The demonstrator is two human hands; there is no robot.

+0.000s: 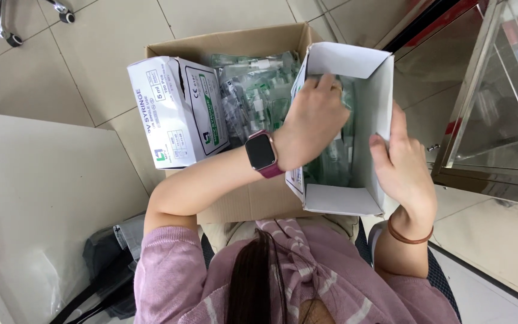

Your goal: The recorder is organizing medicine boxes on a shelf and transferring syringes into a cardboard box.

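A small open white carton (374,96) rests on my lap against a bigger brown cardboard box (241,43). My left hand (310,123), with a dark watch on its wrist, reaches into the white carton and its fingers close around clear wrapped syringe packs (334,162) stacked inside. My right hand (400,165) grips the carton's right wall from outside, thumb over the rim. A hair tie circles that wrist.
A shut white carton (178,111) stands in the left of the brown box beside several loose wrapped syringes (253,90). A white tabletop (37,210) lies at my left, a black bag (106,258) under it. A glass cabinet (499,108) stands at the right.
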